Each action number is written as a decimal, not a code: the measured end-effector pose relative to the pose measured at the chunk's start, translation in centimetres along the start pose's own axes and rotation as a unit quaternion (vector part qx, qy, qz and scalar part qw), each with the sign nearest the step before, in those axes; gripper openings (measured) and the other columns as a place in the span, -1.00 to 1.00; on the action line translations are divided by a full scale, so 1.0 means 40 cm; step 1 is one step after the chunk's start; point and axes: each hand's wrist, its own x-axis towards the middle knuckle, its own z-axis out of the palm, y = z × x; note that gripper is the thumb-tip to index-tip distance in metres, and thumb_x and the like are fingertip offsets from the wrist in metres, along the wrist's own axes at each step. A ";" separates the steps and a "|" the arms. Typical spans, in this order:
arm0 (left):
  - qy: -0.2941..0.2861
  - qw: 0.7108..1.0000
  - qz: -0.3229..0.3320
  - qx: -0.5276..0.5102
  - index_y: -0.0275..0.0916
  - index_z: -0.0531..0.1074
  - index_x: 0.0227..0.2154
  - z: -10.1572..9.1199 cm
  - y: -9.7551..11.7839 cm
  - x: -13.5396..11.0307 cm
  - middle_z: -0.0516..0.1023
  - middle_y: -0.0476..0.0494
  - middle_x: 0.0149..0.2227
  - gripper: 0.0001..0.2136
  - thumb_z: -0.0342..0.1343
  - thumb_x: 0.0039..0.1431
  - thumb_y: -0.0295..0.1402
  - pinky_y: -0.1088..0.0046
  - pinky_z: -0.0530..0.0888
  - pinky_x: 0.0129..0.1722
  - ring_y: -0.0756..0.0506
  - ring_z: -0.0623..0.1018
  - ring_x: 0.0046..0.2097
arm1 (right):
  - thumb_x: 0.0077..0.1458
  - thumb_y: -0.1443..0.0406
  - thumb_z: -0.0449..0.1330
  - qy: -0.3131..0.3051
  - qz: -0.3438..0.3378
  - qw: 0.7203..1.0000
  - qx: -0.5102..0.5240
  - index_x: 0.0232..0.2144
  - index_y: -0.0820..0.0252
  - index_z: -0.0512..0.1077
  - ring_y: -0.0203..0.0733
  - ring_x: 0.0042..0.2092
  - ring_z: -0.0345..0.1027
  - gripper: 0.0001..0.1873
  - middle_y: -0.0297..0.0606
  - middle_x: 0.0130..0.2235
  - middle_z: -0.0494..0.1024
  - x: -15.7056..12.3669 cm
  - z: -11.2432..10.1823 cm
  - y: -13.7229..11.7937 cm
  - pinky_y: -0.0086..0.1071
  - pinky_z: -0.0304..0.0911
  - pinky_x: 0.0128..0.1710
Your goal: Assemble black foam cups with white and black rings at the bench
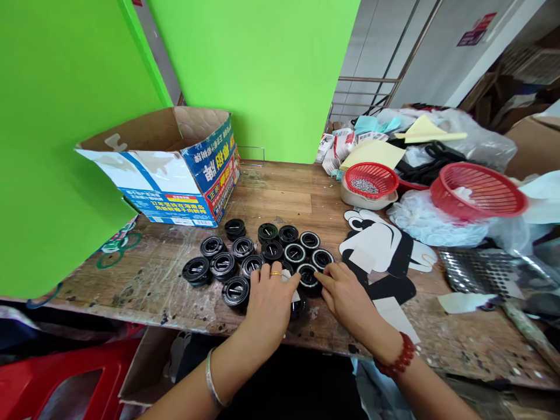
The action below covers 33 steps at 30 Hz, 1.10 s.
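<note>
Black round dial-like pieces (237,289), some in small stacks, cover the wooden table in front of me. My left hand (270,300) is closed over the near side of this group, its fingers curled down. A small white scrap (296,296), perhaps paper or cloth, shows under its thumb. That thumb tip also comes up to the left edge of a silver-ringed round piece (308,276). On the right edge of the same piece press the bent fingers of my right hand (345,293). Another black round piece (298,309) is partly hidden between my hands.
An open cardboard box (161,198) stands at the back left, before green panels (254,70). Black-and-white flat cutouts (380,245) lie right of my hands. Beyond them are a red basket of small parts (371,178), a larger red basket (479,189) and plastic bags (433,221).
</note>
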 end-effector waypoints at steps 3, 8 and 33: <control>-0.005 1.000 0.005 0.008 0.03 0.44 0.07 0.005 -0.001 0.001 0.38 -0.34 -0.05 -0.57 -0.14 0.28 -0.51 0.09 0.28 -0.10 -0.31 0.33 -0.07 | 0.10 0.51 0.07 -0.004 0.008 1.000 0.006 -0.20 0.28 0.55 -0.07 -0.22 0.19 -0.70 -0.12 -0.29 0.44 -0.002 -0.001 0.002 -0.25 0.18 -0.18; -0.032 0.999 0.019 0.034 0.00 0.41 0.11 0.009 0.003 0.005 0.39 -0.35 -0.03 -0.56 -0.12 0.26 -0.51 0.09 0.29 -0.09 -0.32 0.35 -0.05 | 0.10 0.49 0.14 -0.043 0.006 0.998 -0.043 -0.27 0.26 0.56 -0.02 -0.19 0.21 -0.79 -0.13 -0.30 0.45 -0.005 -0.013 -0.002 -0.23 0.15 -0.21; -0.267 0.505 -0.152 -0.807 -0.25 0.33 0.07 0.039 0.074 -0.104 0.53 -0.30 -0.03 -0.44 0.33 0.04 -0.19 0.17 0.48 0.01 -0.24 0.55 -0.02 | -0.17 -0.09 0.37 -0.027 0.348 0.740 0.575 -0.47 0.22 0.41 -0.35 -0.53 0.28 -0.50 -0.33 -0.53 0.48 -0.175 -0.070 0.039 -0.46 0.18 -0.53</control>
